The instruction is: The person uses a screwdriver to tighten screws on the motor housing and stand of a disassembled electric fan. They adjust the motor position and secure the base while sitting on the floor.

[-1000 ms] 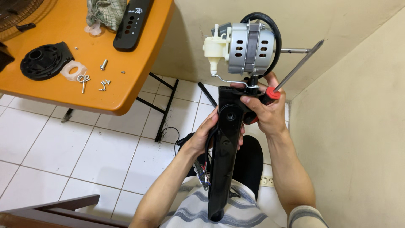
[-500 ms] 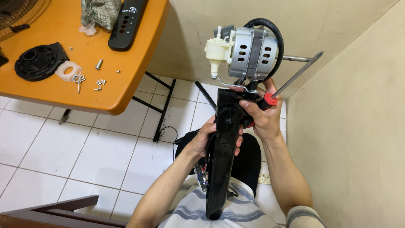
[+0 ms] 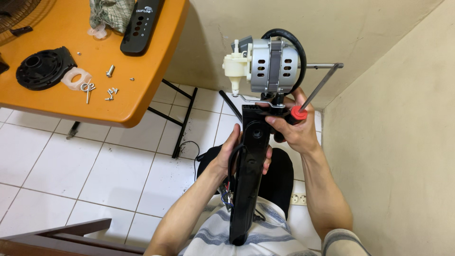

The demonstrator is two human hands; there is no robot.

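Over the person's lap, the left hand (image 3: 237, 154) wraps the black fan neck (image 3: 249, 175); the right hand (image 3: 294, 130) closes around its top and a red-handled screwdriver (image 3: 310, 97). The top-heavy fan motor (image 3: 272, 66) could tip if either grasp loosens

Left palm (image 3: 226, 159) behind black fan column (image 3: 250, 170)

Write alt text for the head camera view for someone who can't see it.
A person's left hand grips a black fan neck topped by a grey motor; the right hand holds a red-handled screwdriver. Screws lie on an orange table.
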